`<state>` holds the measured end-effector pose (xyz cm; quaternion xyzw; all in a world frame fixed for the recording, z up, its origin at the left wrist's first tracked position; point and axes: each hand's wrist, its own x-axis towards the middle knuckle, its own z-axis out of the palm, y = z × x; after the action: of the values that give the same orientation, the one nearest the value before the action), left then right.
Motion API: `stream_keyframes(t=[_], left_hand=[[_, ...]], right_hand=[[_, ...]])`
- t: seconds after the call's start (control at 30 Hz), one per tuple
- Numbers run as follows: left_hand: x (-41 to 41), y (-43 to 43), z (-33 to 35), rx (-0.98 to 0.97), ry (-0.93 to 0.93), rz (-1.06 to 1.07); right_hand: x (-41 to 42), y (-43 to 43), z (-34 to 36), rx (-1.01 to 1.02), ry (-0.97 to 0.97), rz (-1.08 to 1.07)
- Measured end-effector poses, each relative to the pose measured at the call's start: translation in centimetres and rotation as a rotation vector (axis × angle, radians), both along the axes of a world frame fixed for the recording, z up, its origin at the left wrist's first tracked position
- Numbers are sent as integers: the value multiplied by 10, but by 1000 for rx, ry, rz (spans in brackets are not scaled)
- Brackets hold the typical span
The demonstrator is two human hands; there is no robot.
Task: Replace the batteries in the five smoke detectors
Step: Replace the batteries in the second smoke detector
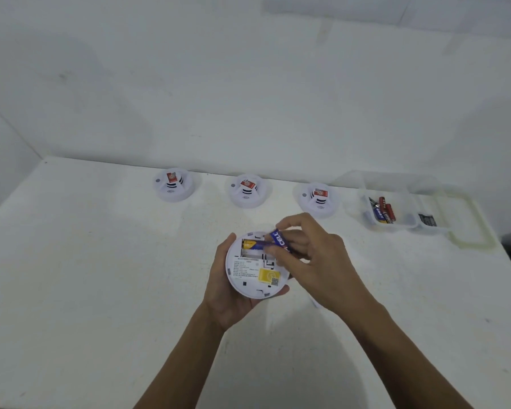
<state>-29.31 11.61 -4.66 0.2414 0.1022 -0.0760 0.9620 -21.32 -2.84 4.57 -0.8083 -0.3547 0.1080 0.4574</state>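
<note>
now the blue battery (pixel 278 239) is sitting pinched in the right hand (pixel 313 261), fingers and thumb curling round its body, one end angling down toward the open compartment of the upturned detector (pixel 255 265). another cell (pixel 252 245) is already lying in the far slot. the left hand (pixel 227 293) is cupping the detector from beneath, thumb hooking over the near rim and fingertips wrapping the far-left edge, holding it just above the table (pixel 86 276).

judging handling: the battery is looking light, rigid and smooth-skinned, likely to roll or slip if gripped at the tips; holding mid-body seems best, leaving the ends free for the contacts. the detector shell is looking like thin plastic, light, best held at the rim and not by the label face.

further out, three detectors (pixel 173 184) (pixel 248 190) (pixel 318 199) are standing in a row along the back edge, well apart from the hands. a clear tray (pixel 396 202) at right is holding loose batteries (pixel 381 210), red and blue ones mixed, with a dark item (pixel 427 220) in its neighbouring compartment. nothing is lying between the hands and the tray; the right hand's own fingers are covering part of the compartment.
</note>
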Motion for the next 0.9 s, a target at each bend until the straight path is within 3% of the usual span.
stream_keyframes(t=[0.07,0.27,0.43,0.6,0.9], left_hand=[[5,-3,-2,-25,-107,-43],[4,1,-1,-127,-105,-48],[8,-4,-2,29,-160,27],[10,-4,7,89,-88,119],[9,-5,4,92,-91,133]], right_hand=[[-1,-1,-3,-2,-79,-11],[-2,1,-16,46,-315,-70],[-6,1,-21,73,-270,-68],[-9,0,-20,49,-89,-71],[-14,4,-37,67,-386,-232]])
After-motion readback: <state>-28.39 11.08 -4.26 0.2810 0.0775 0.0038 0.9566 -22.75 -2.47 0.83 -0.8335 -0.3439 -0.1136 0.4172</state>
